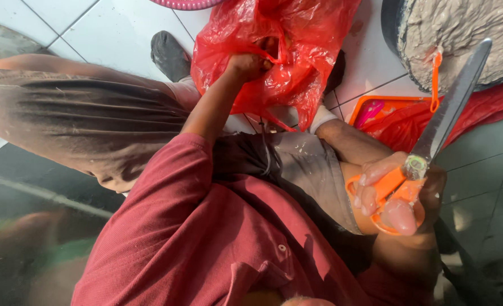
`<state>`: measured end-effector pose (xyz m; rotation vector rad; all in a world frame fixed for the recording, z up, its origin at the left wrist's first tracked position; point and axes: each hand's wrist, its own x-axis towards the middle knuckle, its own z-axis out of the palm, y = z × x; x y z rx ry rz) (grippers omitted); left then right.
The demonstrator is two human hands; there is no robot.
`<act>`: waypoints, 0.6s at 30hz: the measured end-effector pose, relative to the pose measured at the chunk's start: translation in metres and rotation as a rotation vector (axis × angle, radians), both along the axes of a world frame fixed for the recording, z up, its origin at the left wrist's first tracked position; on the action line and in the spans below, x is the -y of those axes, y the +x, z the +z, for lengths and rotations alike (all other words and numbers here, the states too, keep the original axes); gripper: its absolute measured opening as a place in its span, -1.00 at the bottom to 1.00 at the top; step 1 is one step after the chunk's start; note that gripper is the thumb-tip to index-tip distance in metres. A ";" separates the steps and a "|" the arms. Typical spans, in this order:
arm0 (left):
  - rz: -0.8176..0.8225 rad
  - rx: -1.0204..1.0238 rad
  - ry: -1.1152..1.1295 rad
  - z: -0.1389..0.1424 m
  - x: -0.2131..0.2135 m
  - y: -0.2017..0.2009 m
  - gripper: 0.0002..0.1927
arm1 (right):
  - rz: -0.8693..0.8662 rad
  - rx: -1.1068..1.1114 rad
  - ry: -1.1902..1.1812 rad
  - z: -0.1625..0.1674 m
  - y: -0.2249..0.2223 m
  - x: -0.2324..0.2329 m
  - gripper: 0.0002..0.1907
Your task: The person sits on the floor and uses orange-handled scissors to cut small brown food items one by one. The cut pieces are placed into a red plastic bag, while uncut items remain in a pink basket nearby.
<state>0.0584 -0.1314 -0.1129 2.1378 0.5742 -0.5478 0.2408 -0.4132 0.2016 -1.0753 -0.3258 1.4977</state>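
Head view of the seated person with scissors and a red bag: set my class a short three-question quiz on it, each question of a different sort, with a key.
1. True or false: the right hand holds orange-handled scissors with the blades shut.
2. What does the left hand grip?
A. a grey sock
B. the red plastic bag
C. the orange tray
3. Fill in: the scissor blades point up toward a round ______ filled with pale dough-like mass.

Key:
1. True.
2. B.
3. Basin (tub); only part of it shows at the top right.
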 end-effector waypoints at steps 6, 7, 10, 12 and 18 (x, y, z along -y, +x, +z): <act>-0.323 0.330 0.101 -0.024 -0.006 -0.042 -0.07 | -0.009 0.018 0.007 0.025 -0.017 -0.068 -0.42; -0.497 0.352 0.175 -0.022 -0.011 -0.043 0.17 | -0.002 0.027 0.004 0.030 -0.017 -0.079 -0.43; -0.428 -0.050 0.052 -0.011 -0.017 -0.039 -0.25 | 0.497 -0.423 0.311 0.008 0.002 -0.101 -0.31; -0.383 -0.276 -0.096 0.007 -0.021 -0.033 -0.41 | 0.174 -0.134 0.148 0.016 -0.011 -0.077 -0.39; 0.106 -0.482 -0.478 0.049 -0.028 -0.032 -0.68 | 0.038 0.085 0.060 0.024 -0.018 -0.033 -0.44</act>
